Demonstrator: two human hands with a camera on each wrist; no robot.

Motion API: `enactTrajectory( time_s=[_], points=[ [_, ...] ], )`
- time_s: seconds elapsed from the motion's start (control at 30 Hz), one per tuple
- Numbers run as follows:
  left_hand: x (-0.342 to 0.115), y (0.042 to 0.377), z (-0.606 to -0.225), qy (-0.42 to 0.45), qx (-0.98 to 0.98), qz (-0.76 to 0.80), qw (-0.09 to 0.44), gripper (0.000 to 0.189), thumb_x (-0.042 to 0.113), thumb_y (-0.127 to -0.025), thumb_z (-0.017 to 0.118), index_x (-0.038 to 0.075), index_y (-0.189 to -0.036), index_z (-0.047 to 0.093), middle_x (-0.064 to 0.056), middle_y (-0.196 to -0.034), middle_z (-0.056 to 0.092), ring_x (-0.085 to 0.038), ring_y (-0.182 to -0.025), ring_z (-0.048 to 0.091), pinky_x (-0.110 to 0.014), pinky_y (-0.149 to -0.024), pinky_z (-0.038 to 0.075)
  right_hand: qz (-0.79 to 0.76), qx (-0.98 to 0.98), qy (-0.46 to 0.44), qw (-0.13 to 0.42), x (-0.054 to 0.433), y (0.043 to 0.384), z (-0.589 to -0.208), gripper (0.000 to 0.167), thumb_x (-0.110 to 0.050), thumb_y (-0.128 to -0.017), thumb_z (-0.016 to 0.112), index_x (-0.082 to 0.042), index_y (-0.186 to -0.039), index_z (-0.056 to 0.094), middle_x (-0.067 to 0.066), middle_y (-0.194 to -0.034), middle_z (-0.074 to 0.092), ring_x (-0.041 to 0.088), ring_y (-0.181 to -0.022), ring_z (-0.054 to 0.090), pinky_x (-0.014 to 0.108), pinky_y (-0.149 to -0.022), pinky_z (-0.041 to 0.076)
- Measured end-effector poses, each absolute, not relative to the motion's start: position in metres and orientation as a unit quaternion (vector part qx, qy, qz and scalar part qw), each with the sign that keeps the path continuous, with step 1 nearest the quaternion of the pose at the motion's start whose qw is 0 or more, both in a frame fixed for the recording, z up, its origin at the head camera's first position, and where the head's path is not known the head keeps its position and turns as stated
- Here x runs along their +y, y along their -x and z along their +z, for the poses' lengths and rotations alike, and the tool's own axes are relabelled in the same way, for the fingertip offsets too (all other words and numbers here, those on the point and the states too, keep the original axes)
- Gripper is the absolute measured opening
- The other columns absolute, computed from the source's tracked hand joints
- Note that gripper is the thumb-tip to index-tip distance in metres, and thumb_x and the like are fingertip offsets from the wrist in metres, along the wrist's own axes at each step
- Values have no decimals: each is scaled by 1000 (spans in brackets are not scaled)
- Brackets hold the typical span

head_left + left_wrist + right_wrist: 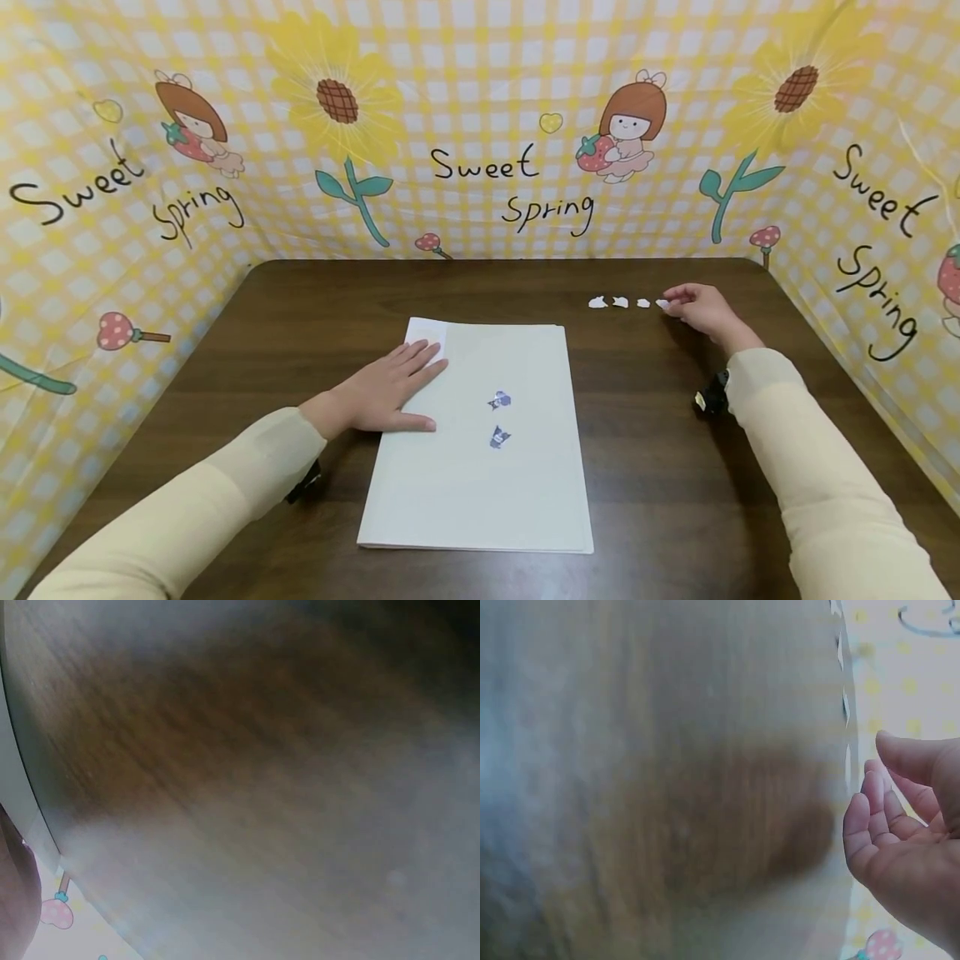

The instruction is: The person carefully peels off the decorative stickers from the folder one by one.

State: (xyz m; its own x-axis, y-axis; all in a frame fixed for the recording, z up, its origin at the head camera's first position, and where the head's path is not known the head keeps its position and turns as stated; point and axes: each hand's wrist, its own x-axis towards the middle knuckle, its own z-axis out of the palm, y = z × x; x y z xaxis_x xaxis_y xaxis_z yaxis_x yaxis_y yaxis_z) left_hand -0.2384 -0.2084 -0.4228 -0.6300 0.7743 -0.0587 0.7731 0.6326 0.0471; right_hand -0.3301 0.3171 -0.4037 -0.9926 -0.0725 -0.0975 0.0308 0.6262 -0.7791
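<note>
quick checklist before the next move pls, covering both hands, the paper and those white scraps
1. Left hand steadying the white paper: ok, it rests on the left side with fingers straight.
2. Upper purple cartoon figure and lower purple cartoon figure apart: ok, a gap shows between them.
3. Three white scraps separate from each other: ok, spaced in a row.
4. Right hand clear of the scraps: not ok, its fingertips are at the rightmost scrap.
5. Rightmost scrap firmly pinched: cannot tell, the fingers partly hide it.
</note>
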Motion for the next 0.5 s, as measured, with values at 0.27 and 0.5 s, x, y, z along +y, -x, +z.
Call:
enactTrajectory(
  time_s=[0.27,0.5],
  points=[
    [-207,239,-421,-430,902,8,36,97,74,-88,42,8,-155,22,-18,-160,12,-34,-146,8,-48,-116,11,-428,899,55,76,287,322,-396,38,-10,-97,59,9,-129,50,18,-109,54,23,-92,52,31,-76,47],
    [-207,238,-420,-427,903,11,41,96,74,-88,43,8,-155,22,-17,-160,12,-35,-146,8,-48,-116,11,-449,883,99,93,254,311,-396,36,-7,-95,63,9,-126,53,18,-109,56,23,-95,51,23,-74,45]
  ],
)
